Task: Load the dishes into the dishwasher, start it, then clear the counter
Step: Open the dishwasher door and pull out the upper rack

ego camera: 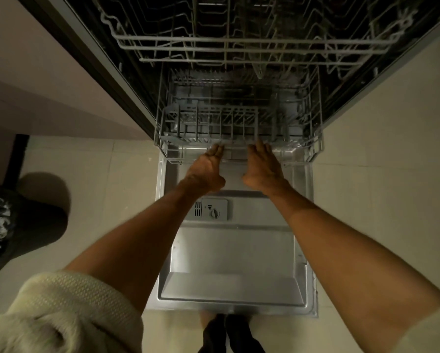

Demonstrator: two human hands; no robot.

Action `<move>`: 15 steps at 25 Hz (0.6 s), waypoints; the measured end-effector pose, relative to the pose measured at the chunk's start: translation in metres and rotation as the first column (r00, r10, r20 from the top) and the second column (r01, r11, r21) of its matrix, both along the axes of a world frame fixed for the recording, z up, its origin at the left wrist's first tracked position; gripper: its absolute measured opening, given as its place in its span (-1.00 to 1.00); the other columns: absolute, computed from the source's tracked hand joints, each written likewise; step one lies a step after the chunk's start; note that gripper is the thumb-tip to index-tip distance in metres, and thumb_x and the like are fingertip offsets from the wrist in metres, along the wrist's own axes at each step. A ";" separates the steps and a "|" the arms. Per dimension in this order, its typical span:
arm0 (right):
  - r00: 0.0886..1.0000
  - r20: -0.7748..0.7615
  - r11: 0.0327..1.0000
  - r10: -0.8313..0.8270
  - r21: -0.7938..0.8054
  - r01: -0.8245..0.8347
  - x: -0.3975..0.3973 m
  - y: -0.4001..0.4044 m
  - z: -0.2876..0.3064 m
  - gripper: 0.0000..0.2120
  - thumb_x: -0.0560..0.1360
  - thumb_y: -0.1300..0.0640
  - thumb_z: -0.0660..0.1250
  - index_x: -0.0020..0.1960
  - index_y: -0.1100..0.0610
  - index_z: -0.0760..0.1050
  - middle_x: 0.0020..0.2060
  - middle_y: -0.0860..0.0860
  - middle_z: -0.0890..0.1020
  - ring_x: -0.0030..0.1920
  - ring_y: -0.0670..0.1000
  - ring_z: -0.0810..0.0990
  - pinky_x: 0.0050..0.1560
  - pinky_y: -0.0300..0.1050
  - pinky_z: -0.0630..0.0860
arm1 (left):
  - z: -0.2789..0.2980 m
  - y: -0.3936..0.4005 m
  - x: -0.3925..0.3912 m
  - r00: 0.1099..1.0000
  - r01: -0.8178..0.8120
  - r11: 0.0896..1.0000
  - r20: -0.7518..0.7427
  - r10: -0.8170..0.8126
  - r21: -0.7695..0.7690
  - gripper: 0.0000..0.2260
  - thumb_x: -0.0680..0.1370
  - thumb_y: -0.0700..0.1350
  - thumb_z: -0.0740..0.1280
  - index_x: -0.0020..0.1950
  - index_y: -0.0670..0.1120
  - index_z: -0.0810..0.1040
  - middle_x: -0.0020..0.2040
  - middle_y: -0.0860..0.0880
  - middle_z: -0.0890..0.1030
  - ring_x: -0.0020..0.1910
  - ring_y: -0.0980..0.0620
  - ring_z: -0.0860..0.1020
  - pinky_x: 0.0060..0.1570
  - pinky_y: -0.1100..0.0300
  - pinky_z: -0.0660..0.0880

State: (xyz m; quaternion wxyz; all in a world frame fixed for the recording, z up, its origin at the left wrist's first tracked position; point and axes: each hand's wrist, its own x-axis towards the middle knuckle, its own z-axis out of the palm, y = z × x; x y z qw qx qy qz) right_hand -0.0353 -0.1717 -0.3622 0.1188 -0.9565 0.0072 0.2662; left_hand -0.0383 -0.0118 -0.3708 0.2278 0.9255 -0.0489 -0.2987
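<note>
Now lower rack (162, 128) front rail, touching fingers (217, 150)

A single wide-angle camera worn on the person's head looks steeply down and forward over both outstretched forearms, into an open dishwasher. The lowered dishwasher door (235, 253) fills the centre of the frame close below the lens, with the lower rack (239, 128) beyond it and the upper rack (252, 44) at the top edge. Pale floor tiles (382, 189) flank both sides. Straight lines bow outward toward the frame's borders.
</note>
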 end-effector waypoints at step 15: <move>0.979 -0.203 0.997 -0.020 0.067 0.034 -0.164 0.003 0.003 -0.21 0.52 0.15 0.41 0.61 0.17 0.07 0.61 0.11 0.02 0.60 0.16 0.00 0.56 -0.01 0.09 | 0.013 0.012 -0.151 0.993 0.100 0.993 -0.076 -0.095 0.059 -0.48 0.46 -0.31 0.34 0.41 -0.09 0.42 0.20 -0.11 0.57 0.00 -0.04 0.58 -0.17 0.27 0.49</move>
